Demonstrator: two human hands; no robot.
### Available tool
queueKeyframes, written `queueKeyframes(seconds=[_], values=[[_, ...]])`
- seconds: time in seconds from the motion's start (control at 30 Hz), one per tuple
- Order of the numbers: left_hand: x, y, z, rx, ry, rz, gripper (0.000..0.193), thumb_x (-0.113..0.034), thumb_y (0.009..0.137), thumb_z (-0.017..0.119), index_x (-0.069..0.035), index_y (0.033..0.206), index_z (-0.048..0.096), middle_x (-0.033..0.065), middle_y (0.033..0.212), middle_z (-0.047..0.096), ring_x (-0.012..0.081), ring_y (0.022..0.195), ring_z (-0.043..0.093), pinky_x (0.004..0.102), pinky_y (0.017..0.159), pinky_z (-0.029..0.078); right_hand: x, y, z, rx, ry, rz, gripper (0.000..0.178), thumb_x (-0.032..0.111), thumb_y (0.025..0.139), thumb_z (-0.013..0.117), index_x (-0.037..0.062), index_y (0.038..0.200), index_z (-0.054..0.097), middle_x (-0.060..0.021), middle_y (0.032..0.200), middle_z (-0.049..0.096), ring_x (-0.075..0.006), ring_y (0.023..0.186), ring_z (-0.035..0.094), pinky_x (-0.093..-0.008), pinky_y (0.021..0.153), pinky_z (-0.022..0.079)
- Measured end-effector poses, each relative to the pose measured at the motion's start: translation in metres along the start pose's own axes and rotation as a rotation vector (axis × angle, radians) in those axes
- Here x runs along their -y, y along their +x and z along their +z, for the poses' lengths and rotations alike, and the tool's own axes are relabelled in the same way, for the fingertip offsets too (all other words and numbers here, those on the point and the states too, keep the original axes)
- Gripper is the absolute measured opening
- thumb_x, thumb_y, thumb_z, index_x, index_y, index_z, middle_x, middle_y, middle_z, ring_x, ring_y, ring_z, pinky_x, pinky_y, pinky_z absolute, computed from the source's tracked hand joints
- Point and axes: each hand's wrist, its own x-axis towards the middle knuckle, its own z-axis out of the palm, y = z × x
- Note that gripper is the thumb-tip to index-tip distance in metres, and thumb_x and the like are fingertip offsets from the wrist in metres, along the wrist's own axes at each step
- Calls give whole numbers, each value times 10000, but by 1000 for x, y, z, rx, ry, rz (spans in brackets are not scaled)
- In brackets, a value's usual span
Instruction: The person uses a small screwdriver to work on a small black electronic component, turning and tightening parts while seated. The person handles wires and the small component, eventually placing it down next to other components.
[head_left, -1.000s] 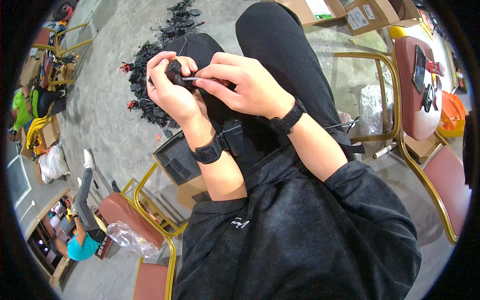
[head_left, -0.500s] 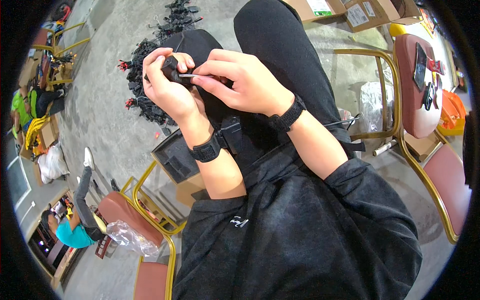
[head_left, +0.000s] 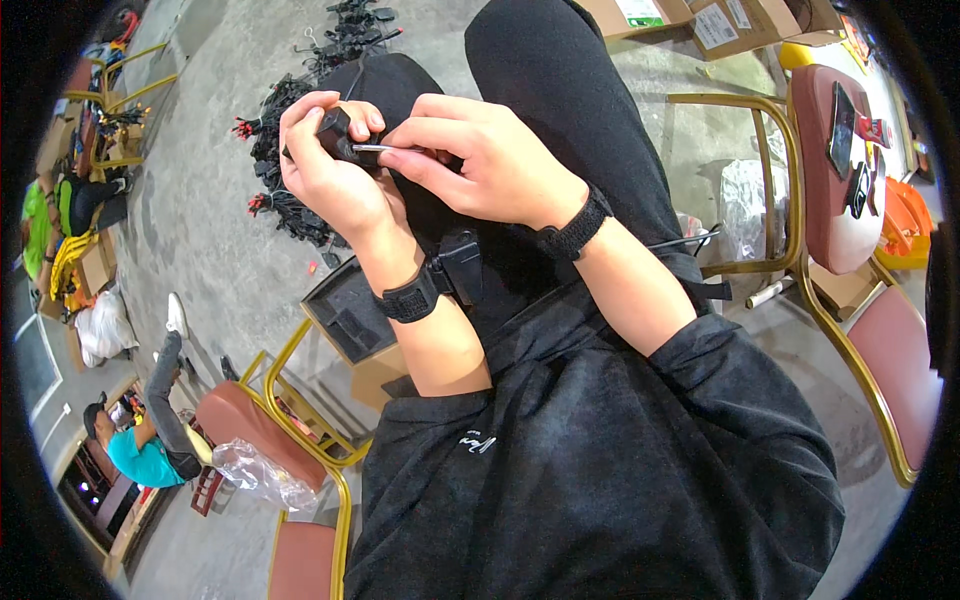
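My left hand is closed around a small black box-shaped device, with a thin dark cable rising behind it. Pinched between the thumb and fingers of my right hand is a slim screwdriver; its bright metal shaft points left and its tip meets the side of the device. Most of the screwdriver's handle is hidden by my fingers. Both hands are held over my lap, close together. Black straps circle both wrists, and a black block sits beside the left strap.
Bundles of black cables with red tips lie on the floor ahead. A black tray stands left of my lap. At right, a chair holds a phone and small items. Cardboard boxes stand ahead; a person is at left.
Both hands have shifted very slightly left, with the device and screwdriver still together. The person at left has raised their head a little.
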Motion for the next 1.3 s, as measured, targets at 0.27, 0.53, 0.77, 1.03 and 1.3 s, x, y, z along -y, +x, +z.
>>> queueKeyframes(seconds=[0.27,0.53,0.77,1.03,1.3], values=[[0,0,3,-48,-90,14,147,-97,830,442,19,804,528,97,556,467,164,513,446,301,541,418,1,0,-1,19,-3,9,114,152,827,645,52,880,660,-69,763,579,-190,613,574,-273,547,460],[0,0,3,-40,-81,22,166,-113,841,429,22,818,524,98,548,461,170,513,442,307,549,416,1,-1,0,27,7,19,113,157,832,638,55,876,657,-69,757,570,-192,608,570,-278,546,460],[-1,-1,2,-9,8,10,185,-164,844,425,3,858,503,75,599,421,211,604,460,323,597,414,0,0,0,33,-12,1,123,175,837,632,58,868,657,-74,753,569,-207,615,570,-290,551,458],[-1,0,4,-32,-75,30,171,-104,840,423,21,801,533,99,564,467,175,527,457,310,556,425,-1,0,1,38,-21,-5,127,184,834,630,64,863,659,-80,739,561,-225,614,568,-309,548,454],[-2,0,5,-41,-59,27,185,-112,841,420,22,799,540,101,563,464,180,531,456,313,561,425,0,-1,1,51,-28,-1,129,187,830,635,61,850,655,-80,733,555,-231,616,567,-312,551,452]])
